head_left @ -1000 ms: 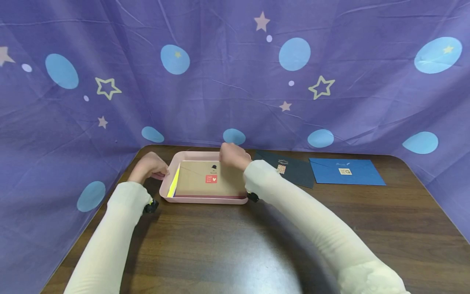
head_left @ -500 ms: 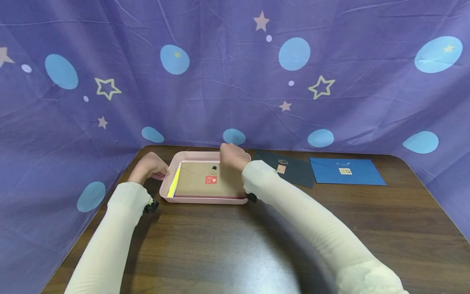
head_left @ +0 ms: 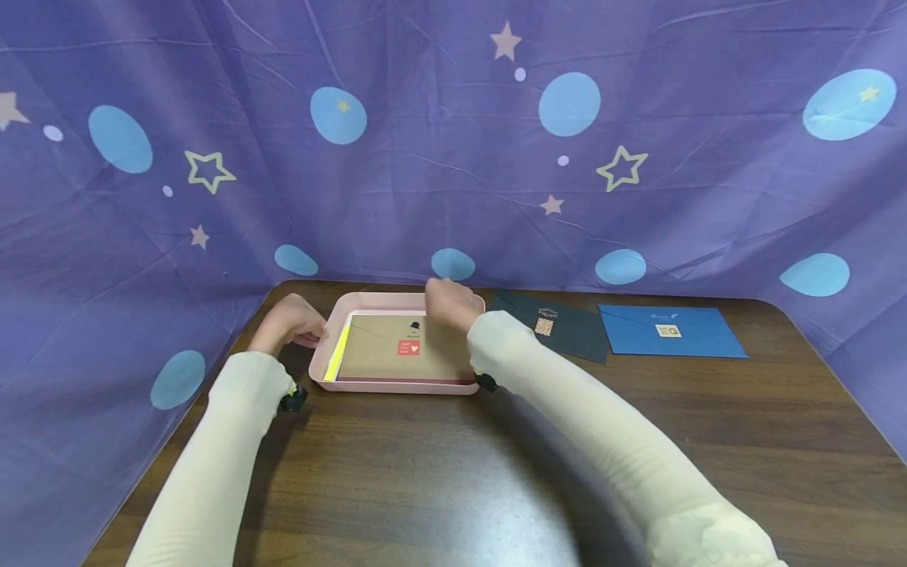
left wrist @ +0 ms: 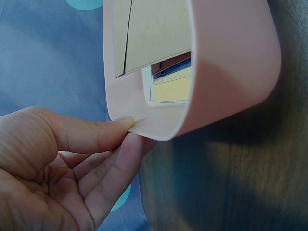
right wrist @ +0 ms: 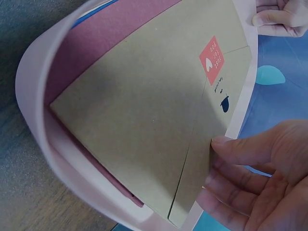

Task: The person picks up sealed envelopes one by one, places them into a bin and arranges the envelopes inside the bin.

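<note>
My left hand (left wrist: 72,163) pinches the left rim of a pink tray (left wrist: 231,62) between thumb and fingers. Inside the tray lies a kraft-brown envelope (head_left: 375,346) with a red heart sticker and a small hat print. My right hand (right wrist: 269,168) holds this envelope by its far edge, thumb on top and the other fingers past the edge, beside the tray's far wall. Beneath it show a maroon envelope (right wrist: 77,67), a strip of blue and a yellow piece (left wrist: 171,90). In the left wrist view the kraft envelope sits raised above the stack.
A dark green envelope (head_left: 577,331) lies right of the tray, partly covered by my right sleeve (head_left: 553,378). Farther right is a blue envelope (head_left: 697,331) with a pale sticker. The brown wooden table (head_left: 397,472) ends at a purple star-patterned curtain (head_left: 439,189) behind.
The far edge of the kraft envelope has come down slightly inside the tray, along with my right hand. My left hand stays on the tray rim.
</note>
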Motion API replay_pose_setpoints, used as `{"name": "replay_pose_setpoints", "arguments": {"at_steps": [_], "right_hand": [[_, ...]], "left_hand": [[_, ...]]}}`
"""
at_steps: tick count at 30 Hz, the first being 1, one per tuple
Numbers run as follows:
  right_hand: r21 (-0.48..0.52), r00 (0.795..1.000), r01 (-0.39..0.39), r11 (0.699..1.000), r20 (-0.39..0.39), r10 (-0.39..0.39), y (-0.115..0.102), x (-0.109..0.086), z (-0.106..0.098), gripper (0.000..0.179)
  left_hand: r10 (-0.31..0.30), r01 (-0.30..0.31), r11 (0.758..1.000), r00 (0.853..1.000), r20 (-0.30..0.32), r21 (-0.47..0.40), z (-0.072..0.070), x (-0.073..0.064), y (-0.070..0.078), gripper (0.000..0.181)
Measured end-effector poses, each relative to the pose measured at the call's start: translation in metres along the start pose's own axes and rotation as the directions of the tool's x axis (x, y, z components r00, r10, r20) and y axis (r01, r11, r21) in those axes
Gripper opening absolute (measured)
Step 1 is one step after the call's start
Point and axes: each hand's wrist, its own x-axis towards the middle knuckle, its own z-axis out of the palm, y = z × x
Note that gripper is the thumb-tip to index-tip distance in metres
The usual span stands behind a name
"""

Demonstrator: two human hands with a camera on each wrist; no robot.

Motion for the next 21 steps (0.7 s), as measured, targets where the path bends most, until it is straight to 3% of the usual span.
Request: {"name": "replay_pose_setpoints", "arguments": {"at_steps": [11,21], "right_hand": [[-0.034,1.0,0.005,0.999,-0.027,-0.006,-0.0004,-0.0027,0.0017,0.022],[-0.027,1.0,0.006,1.0,0.0,-0.006,-0.0003,0.0012,0.0026,0.031]], "left_hand": [[0.011,-0.011,1.0,1.0,-0.005,0.014,-0.0002,-0.0015,0.0007,0.009],[0.016,-0.016,1.0,1.0,-0.006,0.022,-0.001,-0.0026,0.0007,0.012]]}}
